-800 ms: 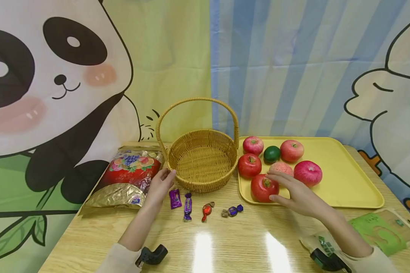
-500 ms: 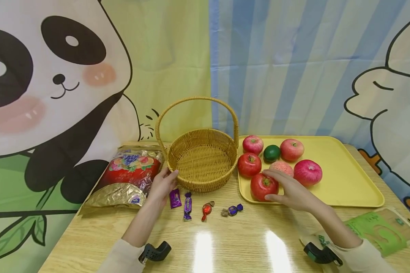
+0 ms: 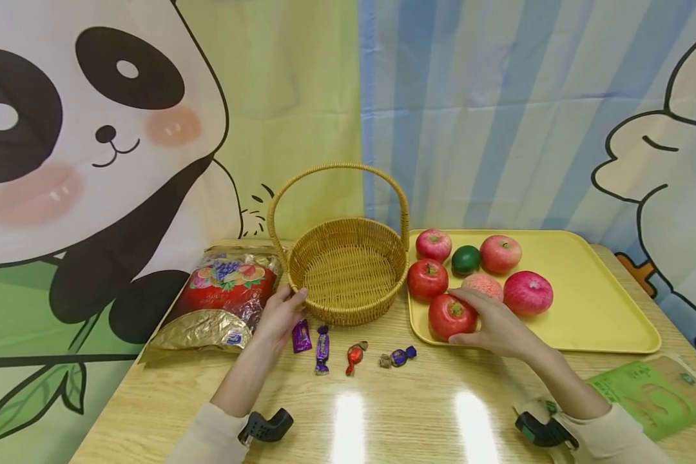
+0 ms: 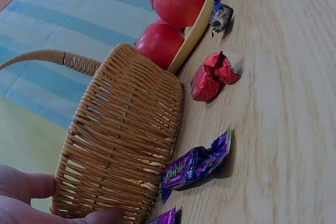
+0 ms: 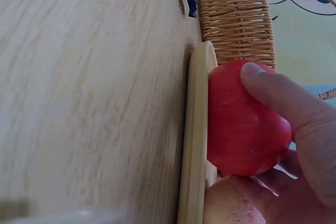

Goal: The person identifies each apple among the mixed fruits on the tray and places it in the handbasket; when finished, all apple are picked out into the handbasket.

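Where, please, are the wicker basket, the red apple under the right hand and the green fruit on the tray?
wicker basket point(image 3: 348, 274): head view, woven floor inside.
red apple point(image 3: 448, 316): head view, front skin left of the fingers.
green fruit point(image 3: 466, 260): head view, middle of its top.

Bare table point(image 3: 394, 419) in front: open passage. 4 candies point(image 3: 354, 353) line the front of the basket point(image 3: 348, 270). Candy bag point(image 3: 223, 299) blocks left; tray point(image 3: 603, 309) right half bare, 6 fruits point(image 3: 481, 277) crowd its left.
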Demonstrator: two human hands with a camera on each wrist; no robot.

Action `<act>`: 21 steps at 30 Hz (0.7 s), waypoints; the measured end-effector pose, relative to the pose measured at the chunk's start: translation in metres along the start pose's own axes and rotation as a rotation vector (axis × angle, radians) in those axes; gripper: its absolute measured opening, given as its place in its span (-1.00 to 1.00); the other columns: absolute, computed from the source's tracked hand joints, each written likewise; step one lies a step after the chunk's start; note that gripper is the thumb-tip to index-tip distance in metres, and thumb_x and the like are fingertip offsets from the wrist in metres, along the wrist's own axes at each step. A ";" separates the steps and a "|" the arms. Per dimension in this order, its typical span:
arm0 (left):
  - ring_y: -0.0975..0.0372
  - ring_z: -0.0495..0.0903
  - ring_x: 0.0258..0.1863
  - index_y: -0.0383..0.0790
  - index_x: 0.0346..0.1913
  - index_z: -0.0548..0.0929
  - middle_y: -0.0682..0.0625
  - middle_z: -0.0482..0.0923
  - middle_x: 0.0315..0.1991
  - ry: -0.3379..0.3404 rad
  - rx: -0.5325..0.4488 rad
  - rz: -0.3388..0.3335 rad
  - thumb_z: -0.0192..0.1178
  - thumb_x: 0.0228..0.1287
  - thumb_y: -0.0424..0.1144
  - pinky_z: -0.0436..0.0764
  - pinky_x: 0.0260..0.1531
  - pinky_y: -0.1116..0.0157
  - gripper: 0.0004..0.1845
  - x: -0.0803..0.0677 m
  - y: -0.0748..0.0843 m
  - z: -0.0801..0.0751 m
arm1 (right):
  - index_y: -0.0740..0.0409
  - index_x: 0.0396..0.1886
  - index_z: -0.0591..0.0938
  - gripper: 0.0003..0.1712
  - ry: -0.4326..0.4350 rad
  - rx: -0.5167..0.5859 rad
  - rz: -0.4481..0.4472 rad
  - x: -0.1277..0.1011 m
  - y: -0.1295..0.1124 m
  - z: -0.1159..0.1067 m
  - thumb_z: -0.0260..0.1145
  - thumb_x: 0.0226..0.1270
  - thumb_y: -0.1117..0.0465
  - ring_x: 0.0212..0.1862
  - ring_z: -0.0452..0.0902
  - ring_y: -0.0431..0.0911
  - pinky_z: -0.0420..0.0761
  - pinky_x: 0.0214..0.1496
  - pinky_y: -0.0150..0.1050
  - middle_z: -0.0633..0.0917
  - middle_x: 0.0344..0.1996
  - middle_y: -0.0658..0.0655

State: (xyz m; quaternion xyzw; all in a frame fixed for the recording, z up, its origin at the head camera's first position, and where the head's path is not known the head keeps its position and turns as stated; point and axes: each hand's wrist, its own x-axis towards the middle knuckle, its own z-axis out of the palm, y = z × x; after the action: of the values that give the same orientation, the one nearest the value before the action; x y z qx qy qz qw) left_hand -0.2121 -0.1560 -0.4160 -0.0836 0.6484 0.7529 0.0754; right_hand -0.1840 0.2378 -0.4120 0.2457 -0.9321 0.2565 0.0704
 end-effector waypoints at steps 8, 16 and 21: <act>-0.07 0.22 0.44 -0.35 0.49 0.08 -0.26 0.17 0.43 -0.041 0.001 0.021 -0.12 0.54 -0.32 0.24 0.49 0.01 -0.45 0.000 -0.002 0.002 | 0.17 0.26 0.47 -0.05 0.049 -0.036 0.004 -0.004 -0.002 -0.005 0.63 -0.16 -0.04 0.16 0.53 0.18 0.59 0.15 0.20 0.59 0.16 0.23; -0.04 0.21 0.44 -0.33 0.49 0.07 -0.22 0.15 0.45 -0.020 0.020 -0.005 -0.11 0.53 -0.30 0.22 0.50 0.04 -0.44 -0.002 0.000 0.003 | 0.13 0.29 0.46 -0.06 0.067 0.012 -0.087 0.010 -0.025 -0.032 0.63 -0.14 0.00 0.09 0.58 0.08 0.69 0.04 0.10 0.59 0.17 0.16; -0.04 0.23 0.44 -0.31 0.50 0.06 -0.21 0.15 0.46 -0.017 0.015 -0.001 -0.10 0.53 -0.29 0.24 0.49 0.06 -0.42 -0.002 0.001 0.000 | 0.03 0.33 0.43 -0.07 -0.014 0.105 -0.135 0.047 -0.056 -0.042 0.60 -0.08 -0.03 0.10 0.58 0.01 0.70 0.06 0.05 0.56 0.21 0.09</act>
State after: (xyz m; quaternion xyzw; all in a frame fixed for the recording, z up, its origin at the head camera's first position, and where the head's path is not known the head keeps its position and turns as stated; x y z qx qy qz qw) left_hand -0.2103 -0.1560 -0.4150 -0.0770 0.6534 0.7486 0.0817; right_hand -0.1969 0.1970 -0.3391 0.3133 -0.8992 0.2978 0.0683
